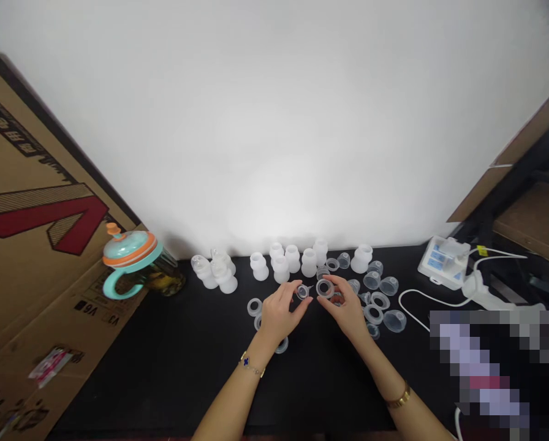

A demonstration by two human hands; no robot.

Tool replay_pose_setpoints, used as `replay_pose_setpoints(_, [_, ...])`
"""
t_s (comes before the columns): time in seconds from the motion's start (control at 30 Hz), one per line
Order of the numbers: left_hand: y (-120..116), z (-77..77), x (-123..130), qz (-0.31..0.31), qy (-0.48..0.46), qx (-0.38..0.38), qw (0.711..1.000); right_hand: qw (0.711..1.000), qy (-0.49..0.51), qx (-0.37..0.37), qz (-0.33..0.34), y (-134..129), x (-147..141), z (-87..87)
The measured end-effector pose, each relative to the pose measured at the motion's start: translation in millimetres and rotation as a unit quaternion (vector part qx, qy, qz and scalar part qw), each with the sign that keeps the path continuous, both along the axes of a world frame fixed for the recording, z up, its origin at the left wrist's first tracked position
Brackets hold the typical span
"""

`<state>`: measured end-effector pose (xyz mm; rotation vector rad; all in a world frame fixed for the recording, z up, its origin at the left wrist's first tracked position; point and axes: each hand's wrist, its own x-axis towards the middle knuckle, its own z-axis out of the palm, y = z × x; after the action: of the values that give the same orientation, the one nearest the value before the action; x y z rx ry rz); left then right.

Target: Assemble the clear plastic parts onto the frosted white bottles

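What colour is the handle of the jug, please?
The handle is turquoise; the head view shows it.

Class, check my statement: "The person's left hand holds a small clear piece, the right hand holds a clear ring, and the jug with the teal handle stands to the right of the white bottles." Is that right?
Not quite: the head view shows the jug to the left of the white bottles. The rest stands.

Around the edges of a black tabletop (pixel 164 380)
A clear jug with a teal handle and orange-rimmed lid (pixel 132 251) stands beside a printed brown cardboard box (pixel 8 165); at right, a white power strip (pixel 442 263) lies near a looping white cable (pixel 440 302).
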<state>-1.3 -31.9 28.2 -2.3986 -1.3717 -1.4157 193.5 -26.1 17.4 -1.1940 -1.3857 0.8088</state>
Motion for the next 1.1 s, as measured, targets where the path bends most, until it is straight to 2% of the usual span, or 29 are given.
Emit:
replay_pose_setpoints(0.17, [-2.0, 0.5, 0.9, -0.017, 0.028, 0.009, 0.999, 0.998, -0.055, 0.027, 0.004, -2.6, -4.1, 1.5])
replay_pose_setpoints(0.47, [-1.5, -0.9, 2.8, -0.028, 0.057, 0.035, 0.997, 0.995, -0.088, 0.006, 0.046, -2.8, -7.1, -7.3])
replay_pose_setpoints(1.1, [1.6, -7.2, 4.9, -0.016, 0.093, 0.015, 0.995, 0.993, -0.099, 0.011, 0.062, -5.9, -10.5, -6.4])
